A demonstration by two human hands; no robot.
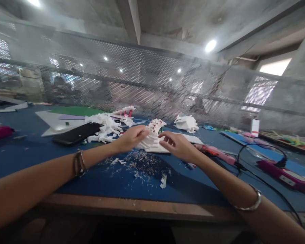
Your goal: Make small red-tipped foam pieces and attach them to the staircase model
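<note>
White layered paper sits between the two hands. The left hand (130, 137) has its fingers drawn together on the upper left side of the paper model (154, 137), thumb underneath, in what looks like a light pinch. The right hand (178, 145) comes in from the other side with its fingers bent and its tips at the model's right edge. I cannot tell whether it grips or only touches. Coming from opposite sides, the hands seem to steady a light, fragile thing so it cannot slide on the blue mat (30, 152).

The model stands on a flat white base at the middle of the table, straight ahead of the person and well back from the near edge. It rises in stepped white layers to a rounded top dotted with small dark-red specks, and a bit of green shows at its right side. Finer detail is blurred.

A dark bracelet (79, 163) circles the left wrist and a silver bangle (251, 202) the right. Paper scraps (142, 162) lie scattered on the mat just in front of the model — probably trimmings fallen where the hands work. To the left are a heap of white shreds (104, 128) and a black phone (77, 133). To the right lies a pink tool (286, 173) with a black cable (259, 145) looped over it — within reach yet clear of the hands. A perforated mesh screen (152, 78) closes off the back.
</note>
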